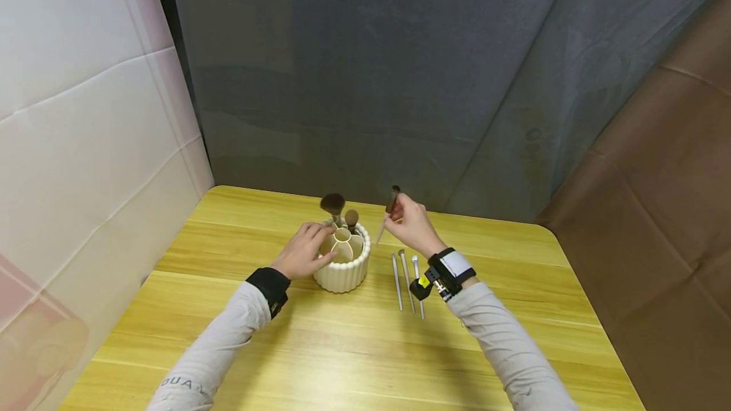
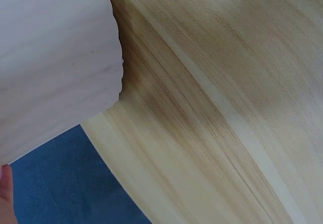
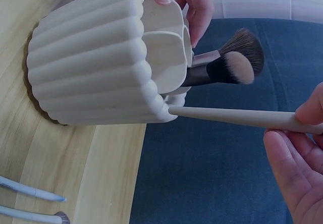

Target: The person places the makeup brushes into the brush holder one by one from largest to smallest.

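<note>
Yellow wooden desk with rounded corners fills the lower middle of the frame. Ribbed cream holder stands on it at centre. Just right of it, three thin brushes lie side by side.

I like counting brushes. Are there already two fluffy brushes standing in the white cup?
Yes, two brushes stand heads-up in the ribbed holder, as the right wrist view shows.
</note>
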